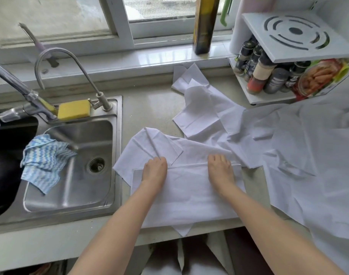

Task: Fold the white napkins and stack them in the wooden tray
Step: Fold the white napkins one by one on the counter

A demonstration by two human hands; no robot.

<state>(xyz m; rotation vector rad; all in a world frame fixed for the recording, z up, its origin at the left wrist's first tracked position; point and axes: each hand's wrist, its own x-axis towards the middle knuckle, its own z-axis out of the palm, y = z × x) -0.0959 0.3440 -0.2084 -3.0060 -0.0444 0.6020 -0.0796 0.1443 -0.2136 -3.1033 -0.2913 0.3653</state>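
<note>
- Your left hand (pixel 154 169) and right hand (pixel 220 169) lay nearest the camera, both set on the far edge of a folded napkin (pixel 187 193) at the counter's (pixel 150 112) front edge.
- Your left fingers were curled down at that fold line; whether they pinched the cloth could not be told.
- Your right fingers lay flat, pressing the cloth and grasping nothing.
- Beneath the folded napkin, a second napkin (pixel 148 143) spread out to the left and behind it.
- Further loose napkins (pixel 199 108) lay behind and to the right, overlapping a large white sheet (pixel 308 155).
- The steel sink (pixel 74 175) sat to your left, with a blue striped cloth (pixel 45 161) draped into it and a yellow sponge (pixel 74 109) on its rim.
- A spice rack (pixel 278 76) stood at the far right.
</note>
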